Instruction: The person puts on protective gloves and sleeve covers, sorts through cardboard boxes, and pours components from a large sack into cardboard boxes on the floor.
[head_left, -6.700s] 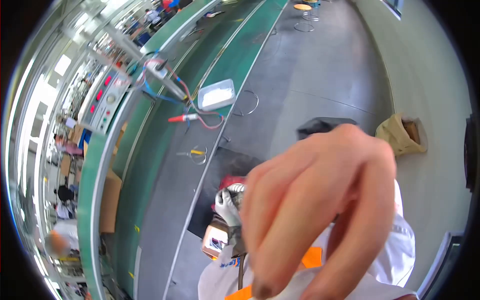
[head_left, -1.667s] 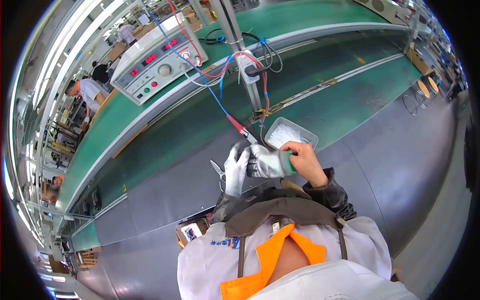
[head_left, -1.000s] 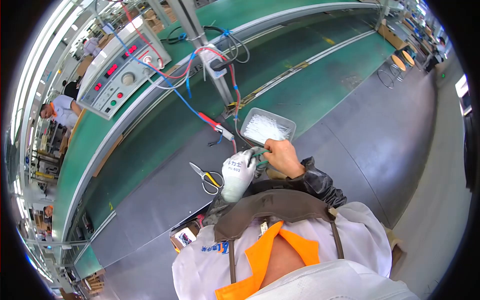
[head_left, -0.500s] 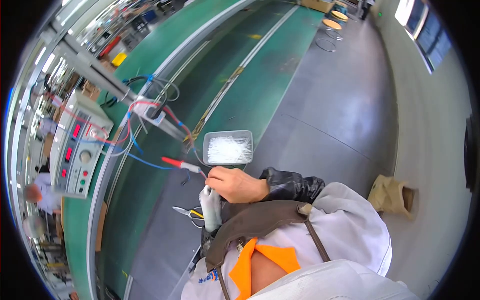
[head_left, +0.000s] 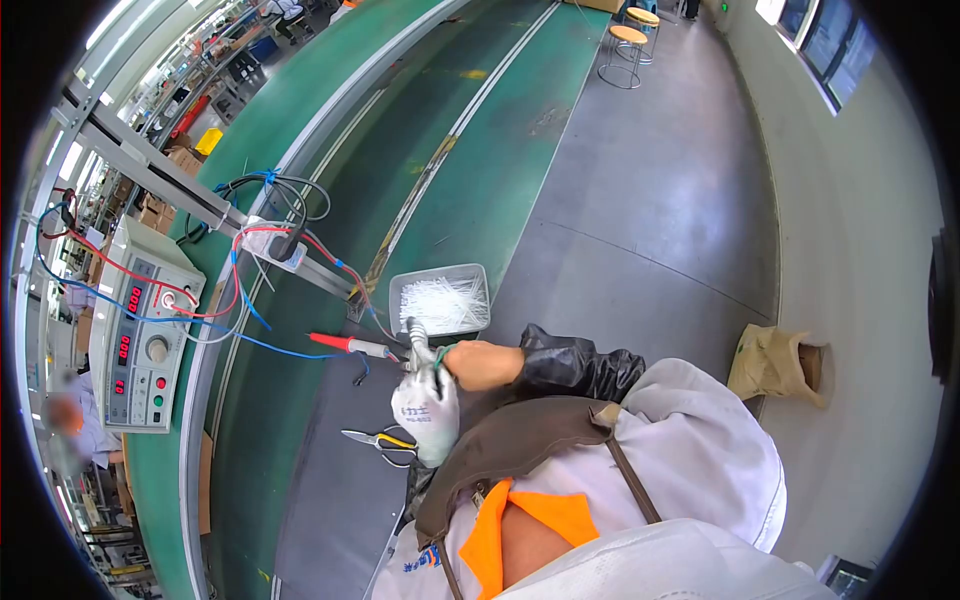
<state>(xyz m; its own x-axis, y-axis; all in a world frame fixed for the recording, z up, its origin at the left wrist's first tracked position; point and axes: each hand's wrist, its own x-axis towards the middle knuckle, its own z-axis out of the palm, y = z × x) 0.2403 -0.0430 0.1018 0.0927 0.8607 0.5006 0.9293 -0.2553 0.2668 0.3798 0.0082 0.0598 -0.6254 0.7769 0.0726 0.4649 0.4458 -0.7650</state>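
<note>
My left hand [head_left: 427, 408] wears a white and grey glove with dark print on its back. Its fingers are closed on the green-edged cuff of a second glove [head_left: 417, 335]. My right hand [head_left: 484, 365] comes in from the right, its back bare and its fingers hidden at or inside that cuff. The second glove's striped fingers point up, at the near edge of a plastic tray [head_left: 488, 300] of thin white strips. A red and white probe [head_left: 347, 344] lies just left of the gloves. Scissors [head_left: 382, 440] with a yellow part lie left of my left hand.
A meter [head_left: 150, 340] with red displays stands at the left. Red and blue wires run from it past a metal post [head_left: 160, 172]. Stools [head_left: 627, 36] stand far off, a beige bag [head_left: 765, 362] sits right, and a person [head_left: 90, 420] is at the left edge.
The view has turned rightward. My right hand, earlier pinching the green cuff, now has its fingers hidden at it. The second glove's fingers now point up beside the tray.
</note>
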